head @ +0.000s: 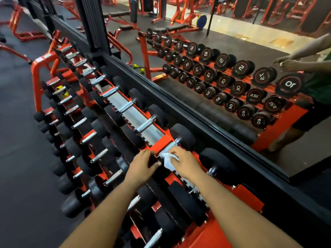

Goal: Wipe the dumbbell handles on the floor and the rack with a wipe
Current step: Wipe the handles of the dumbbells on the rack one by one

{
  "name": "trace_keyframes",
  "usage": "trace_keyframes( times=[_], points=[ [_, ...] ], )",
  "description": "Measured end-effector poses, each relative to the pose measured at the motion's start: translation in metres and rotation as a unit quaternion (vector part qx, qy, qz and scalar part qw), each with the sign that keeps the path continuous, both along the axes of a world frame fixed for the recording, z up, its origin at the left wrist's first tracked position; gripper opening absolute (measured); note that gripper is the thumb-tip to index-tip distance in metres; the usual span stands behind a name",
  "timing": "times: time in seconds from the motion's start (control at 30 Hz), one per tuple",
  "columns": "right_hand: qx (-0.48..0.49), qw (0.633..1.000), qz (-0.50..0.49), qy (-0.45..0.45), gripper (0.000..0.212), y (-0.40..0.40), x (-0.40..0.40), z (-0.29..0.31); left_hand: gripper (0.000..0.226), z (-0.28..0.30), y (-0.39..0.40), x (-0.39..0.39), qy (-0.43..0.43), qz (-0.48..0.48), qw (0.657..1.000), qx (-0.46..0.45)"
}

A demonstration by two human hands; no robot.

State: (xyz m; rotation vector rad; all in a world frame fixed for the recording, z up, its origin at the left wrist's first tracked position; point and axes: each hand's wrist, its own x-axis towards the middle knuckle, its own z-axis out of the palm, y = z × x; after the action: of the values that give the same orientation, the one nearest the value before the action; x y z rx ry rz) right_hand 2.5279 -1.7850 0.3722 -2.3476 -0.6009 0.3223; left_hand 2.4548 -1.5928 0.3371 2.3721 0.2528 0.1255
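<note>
An orange three-tier rack (162,143) holds rows of black dumbbells with chrome handles. On the top tier, near me, one dumbbell's chrome handle (170,146) runs to a black head (183,134). My right hand (186,162) presses a crumpled white wipe (167,161) onto the near end of that handle. My left hand (146,164) rests on the near black head of the same dumbbell, its fingers curled over it.
A wall mirror (206,72) behind the rack reflects the dumbbells, benches and my own arms. Further top-tier handles (145,124) lead away to the left. Black rubber floor (19,140) lies left of the rack. Orange machines (23,33) stand far left.
</note>
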Motion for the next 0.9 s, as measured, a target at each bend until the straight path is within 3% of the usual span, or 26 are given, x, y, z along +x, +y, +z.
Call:
trace_keyframes(
  times=[0.13,0.27,0.43,0.57,0.63,0.77,0.9],
  points=[
    [-0.004,0.998,0.019,-0.053,0.036,0.012,0.032,0.001,0.093,-0.008,0.001,0.019,0.087,0.001,0.99,0.107],
    [-0.068,0.992,0.071,-0.081,0.04,0.034,0.065,-0.012,0.114,-0.019,0.007,0.039,0.158,-0.014,0.978,0.136],
    [-0.204,0.946,0.201,-0.151,0.04,0.052,0.072,-0.058,0.121,-0.03,0.011,0.044,0.169,-0.036,0.977,0.122],
    [-0.24,0.892,0.318,-0.214,0.058,0.039,0.061,-0.084,0.121,-0.041,0.006,0.035,0.129,-0.031,0.981,0.144],
    [-0.247,0.88,0.306,-0.267,0.056,0.027,0.066,-0.09,0.119,-0.042,0.002,0.033,0.131,-0.029,0.978,0.16],
    [-0.295,0.894,0.167,-0.292,0.06,0.021,0.075,-0.09,0.116,-0.033,-0.006,0.033,0.14,-0.027,0.975,0.171],
    [-0.308,0.873,0.273,-0.262,0.065,0.034,0.051,-0.098,0.126,-0.029,-0.006,0.031,0.154,-0.033,0.971,0.181]
  ],
)
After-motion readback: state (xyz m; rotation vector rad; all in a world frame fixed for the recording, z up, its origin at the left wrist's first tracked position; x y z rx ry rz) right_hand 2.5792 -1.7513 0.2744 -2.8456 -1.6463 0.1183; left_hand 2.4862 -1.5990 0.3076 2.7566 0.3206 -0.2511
